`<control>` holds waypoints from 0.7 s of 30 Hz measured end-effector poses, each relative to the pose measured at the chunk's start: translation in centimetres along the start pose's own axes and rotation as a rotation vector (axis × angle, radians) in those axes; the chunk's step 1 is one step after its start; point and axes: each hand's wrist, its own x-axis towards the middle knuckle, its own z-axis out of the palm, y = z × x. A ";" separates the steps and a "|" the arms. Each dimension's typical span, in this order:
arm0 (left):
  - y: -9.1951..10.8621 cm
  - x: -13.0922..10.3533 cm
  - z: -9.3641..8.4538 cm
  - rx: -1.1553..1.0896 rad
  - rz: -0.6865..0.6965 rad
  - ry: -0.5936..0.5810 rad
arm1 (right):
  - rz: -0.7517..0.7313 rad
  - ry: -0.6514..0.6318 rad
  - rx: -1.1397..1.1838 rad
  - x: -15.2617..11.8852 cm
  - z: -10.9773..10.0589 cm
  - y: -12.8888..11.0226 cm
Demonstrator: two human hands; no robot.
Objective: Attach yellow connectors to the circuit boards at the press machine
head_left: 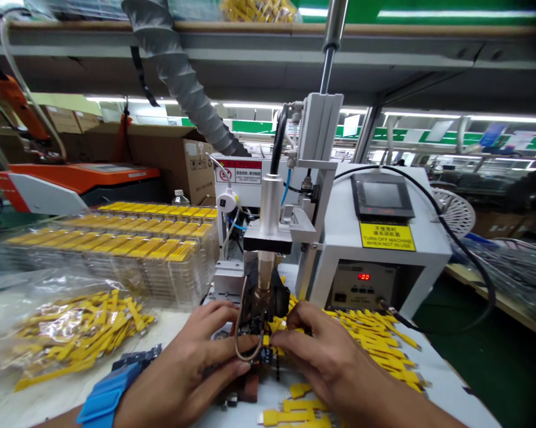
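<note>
My left hand (205, 345) reaches in from the left at the base of a soldering press (270, 208). Its index finger stretches to the small fixture (254, 327), the thumb spread below it. From the right, my right hand (325, 351) has thumb and forefinger pinched at a small yellow cable piece (267, 340) in the fixture, under the vertical metal head. A thin looped tube (249, 358) crosses in front of my left fingertip. Fingertips and tooling partly hide the yellow piece. A brown block (250, 389) sits below the fixture. A blue wrist strap (107, 395) is on my left wrist.
Many short yellow cables (384, 345) lie right of my right hand. A plastic bag (9, 321) of yellow pieces and stacked clear trays (161, 276) stand left. The control box (339, 267) is behind right, and a grey duct (174, 71) hangs above.
</note>
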 end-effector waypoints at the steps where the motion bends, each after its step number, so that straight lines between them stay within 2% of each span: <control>1: 0.0 0.0 0.0 0.011 0.003 0.009 | -0.011 0.011 -0.003 0.0 0.0 0.0; 9: 0.0 -0.1 0.0 0.088 0.042 0.003 | 0.010 -0.008 -0.004 0.2 -0.1 0.0; 16: 0.0 0.0 0.1 0.041 0.040 0.021 | -0.001 0.001 -0.011 0.0 0.2 0.1; 21: -0.2 -0.1 0.3 0.036 0.061 -0.044 | -0.007 0.017 -0.020 -0.1 0.3 0.1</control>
